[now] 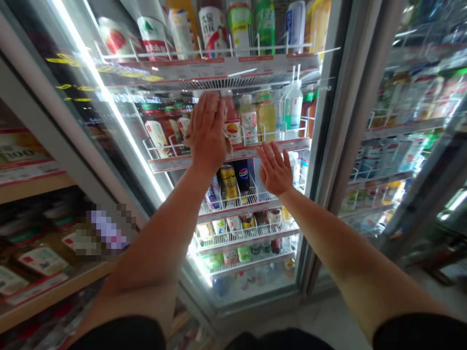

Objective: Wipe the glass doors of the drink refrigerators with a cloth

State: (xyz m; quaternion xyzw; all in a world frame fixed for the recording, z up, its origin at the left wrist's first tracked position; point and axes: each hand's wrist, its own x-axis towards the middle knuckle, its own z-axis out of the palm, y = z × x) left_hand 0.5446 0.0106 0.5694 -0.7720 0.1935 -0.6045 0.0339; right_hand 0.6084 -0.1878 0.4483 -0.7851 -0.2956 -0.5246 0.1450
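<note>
Left hand (208, 129): fingers straight over tan cloth (228, 147) at glass door (262, 291), grip unclear | Right hand (276, 167): fingers extended, slightly spread, lower, near glass | Bottles (266, 116): shelved behind

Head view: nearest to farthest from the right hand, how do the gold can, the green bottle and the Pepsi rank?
1. Pepsi: just left of the right hand.
2. Gold can: left of the Pepsi.
3. Green bottle: well above, on the highest visible shelf.

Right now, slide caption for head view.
Left hand, over what looks like a cloth, and right hand raised at a glass cooler door, drinks behind.
</note>
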